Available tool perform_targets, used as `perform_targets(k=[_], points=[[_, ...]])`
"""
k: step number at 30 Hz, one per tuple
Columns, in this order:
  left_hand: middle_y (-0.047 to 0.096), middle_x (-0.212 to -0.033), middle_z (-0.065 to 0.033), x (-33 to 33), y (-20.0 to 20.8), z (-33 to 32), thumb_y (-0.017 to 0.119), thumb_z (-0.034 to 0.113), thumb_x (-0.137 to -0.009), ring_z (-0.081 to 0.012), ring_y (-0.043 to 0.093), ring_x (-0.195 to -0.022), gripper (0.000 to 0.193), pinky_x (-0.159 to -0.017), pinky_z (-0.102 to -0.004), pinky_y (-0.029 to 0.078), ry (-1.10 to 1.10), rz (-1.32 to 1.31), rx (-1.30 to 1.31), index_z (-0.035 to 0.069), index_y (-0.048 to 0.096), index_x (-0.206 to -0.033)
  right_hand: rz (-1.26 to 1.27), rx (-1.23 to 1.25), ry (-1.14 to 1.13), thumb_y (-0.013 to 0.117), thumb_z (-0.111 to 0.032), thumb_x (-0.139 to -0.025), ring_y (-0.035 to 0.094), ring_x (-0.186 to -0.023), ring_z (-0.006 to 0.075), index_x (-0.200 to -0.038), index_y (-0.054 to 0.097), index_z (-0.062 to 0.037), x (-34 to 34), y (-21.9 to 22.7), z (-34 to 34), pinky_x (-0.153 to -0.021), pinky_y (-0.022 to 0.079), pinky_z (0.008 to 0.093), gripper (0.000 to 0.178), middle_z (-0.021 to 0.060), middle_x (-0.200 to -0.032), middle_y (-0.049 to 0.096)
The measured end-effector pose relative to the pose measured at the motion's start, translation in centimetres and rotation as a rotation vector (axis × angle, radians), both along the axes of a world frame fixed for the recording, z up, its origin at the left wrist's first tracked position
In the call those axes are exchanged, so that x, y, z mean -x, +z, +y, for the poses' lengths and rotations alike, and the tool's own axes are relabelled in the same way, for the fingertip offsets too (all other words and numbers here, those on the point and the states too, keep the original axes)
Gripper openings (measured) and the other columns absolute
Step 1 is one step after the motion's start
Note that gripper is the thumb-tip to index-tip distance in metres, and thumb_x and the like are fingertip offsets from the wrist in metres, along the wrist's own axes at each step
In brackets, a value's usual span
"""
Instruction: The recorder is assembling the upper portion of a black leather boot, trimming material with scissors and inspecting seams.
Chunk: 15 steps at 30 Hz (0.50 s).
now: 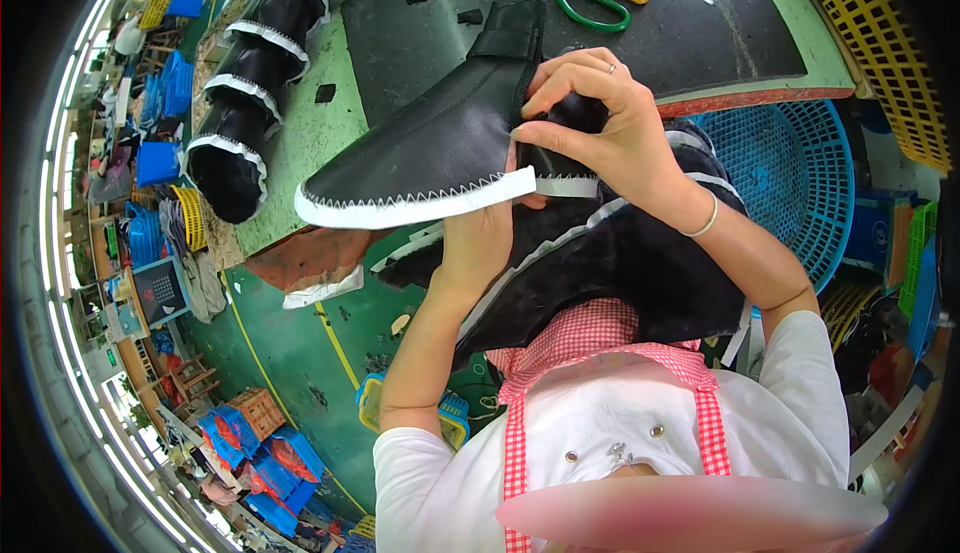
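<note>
Above my lap I hold a black leather boot upper point(420, 153), its toe to the left and its shaft tilted up and away. A white strip is zigzag-stitched along its lower edge. My left hand point(478, 245) supports it from beneath near the heel, closed on it, with most fingers hidden behind the leather. At the back seam, thumb and forefinger of my right hand point(610, 123) pinch the edge; whether something small is between them cannot be seen. More dark uppers point(625, 273) with pale edging lie across my lap.
Nested black uppers with white edges point(240, 83) line the green worktable's point(300, 178) left side. Scissors point(590, 23) with orange and green handles lie on a black mat point(700, 48) among dark scraps. A blue basket point(790, 168) and a yellow basket point(880, 43) stand at right.
</note>
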<state>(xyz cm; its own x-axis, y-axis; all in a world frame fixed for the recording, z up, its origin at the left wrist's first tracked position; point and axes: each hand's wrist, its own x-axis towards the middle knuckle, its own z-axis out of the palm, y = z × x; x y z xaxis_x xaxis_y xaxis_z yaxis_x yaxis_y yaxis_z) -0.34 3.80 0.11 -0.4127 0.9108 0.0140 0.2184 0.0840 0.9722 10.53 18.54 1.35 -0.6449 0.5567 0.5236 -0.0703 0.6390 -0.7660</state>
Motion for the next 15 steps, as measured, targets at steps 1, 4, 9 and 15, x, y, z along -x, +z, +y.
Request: perform_targets(k=[1,4,9,15], points=[[0.059,-0.104,-0.0143,0.4,-0.3,0.0,0.034,0.016,-0.104,-0.0212,0.066,-0.081,0.035,-0.07,-0.0318,0.056,-0.008,-0.007,0.001,-0.006,0.055,-0.121,-0.007,0.001,-0.008,0.078,-0.017,-0.072,0.059,-0.093,0.0205,-0.08,0.068,-0.0075,0.0,-0.1,0.3,-0.087,0.044,0.0327,0.017,0.0021,-0.088,0.067],[0.063,-0.079,-0.0091,3.7,-7.2,-4.9,0.042,0.011,-0.101,-0.0196,0.062,-0.084,0.027,-0.088,-0.0349,0.048,-0.277,0.327,0.038,-0.004,0.063,-0.099,0.117,0.213,-0.014,0.075,-0.006,-0.075,0.062,-0.081,0.0103,-0.08,0.068,-0.0028,0.5,1.0,4.0,-0.076,0.049,0.025,0.009,0.0018,-0.085,0.067],[0.064,-0.11,-0.009,1.6,-0.3,-2.0,0.061,0.013,-0.09,-0.0189,0.06,-0.1,0.028,-0.095,-0.0359,0.046,0.059,-0.105,0.076,-0.004,0.062,-0.113,0.186,0.333,-0.008,0.072,-0.002,-0.079,0.062,-0.083,0.0097,-0.08,0.065,0.0007,0.1,0.6,4.5,-0.078,0.05,0.0244,0.007,0.0043,-0.089,0.067],[0.053,-0.127,-0.009,-0.3,-1.3,-2.3,0.07,-0.006,-0.065,-0.0244,0.05,-0.12,0.073,-0.106,-0.0377,0.038,0.206,-0.95,-0.152,0.001,0.045,-0.134,0.298,0.156,0.002,0.078,-0.002,-0.066,0.064,-0.085,0.0188,-0.101,0.061,-0.004,0.0,3.6,0.1,-0.078,0.05,0.0285,0.039,0.0047,-0.095,0.065]])
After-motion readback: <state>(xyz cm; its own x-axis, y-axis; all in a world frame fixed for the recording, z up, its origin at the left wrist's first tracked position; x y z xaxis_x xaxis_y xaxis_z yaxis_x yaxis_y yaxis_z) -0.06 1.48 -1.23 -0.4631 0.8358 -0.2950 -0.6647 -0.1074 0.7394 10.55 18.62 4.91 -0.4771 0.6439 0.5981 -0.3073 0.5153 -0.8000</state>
